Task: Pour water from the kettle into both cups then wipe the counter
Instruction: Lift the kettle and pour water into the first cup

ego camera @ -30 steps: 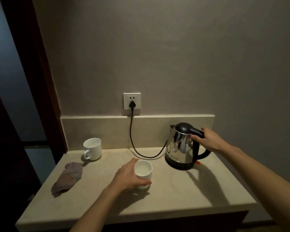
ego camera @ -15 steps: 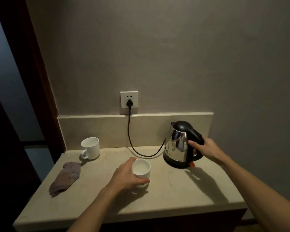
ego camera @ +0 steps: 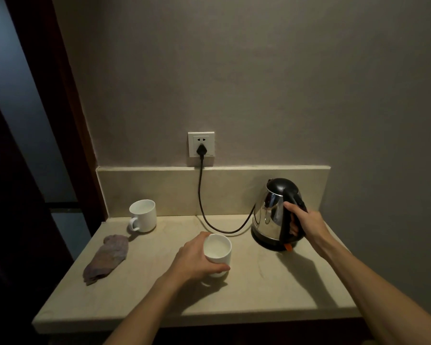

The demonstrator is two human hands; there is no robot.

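On the counter (ego camera: 271, 302), hands grasp kettle (ego camera: 271, 215) and cup (ego camera: 218, 250).

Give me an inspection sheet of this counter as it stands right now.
Surface: beige stone counter, no puddle visible.
Job's things: steel electric kettle with black lid and handle, tilted on its base at right rear; handleless white cup at centre; white mug with handle upright at left rear; crumpled grey-purple cloth at left.
Clutter: nothing seen.
Grippers: left hand wrapped around the handleless cup; right hand closed on the kettle handle.
Cables: black cord plugged into the white wall socket, running to the kettle base.
Surroundings: grey wall, dark doorframe at left.
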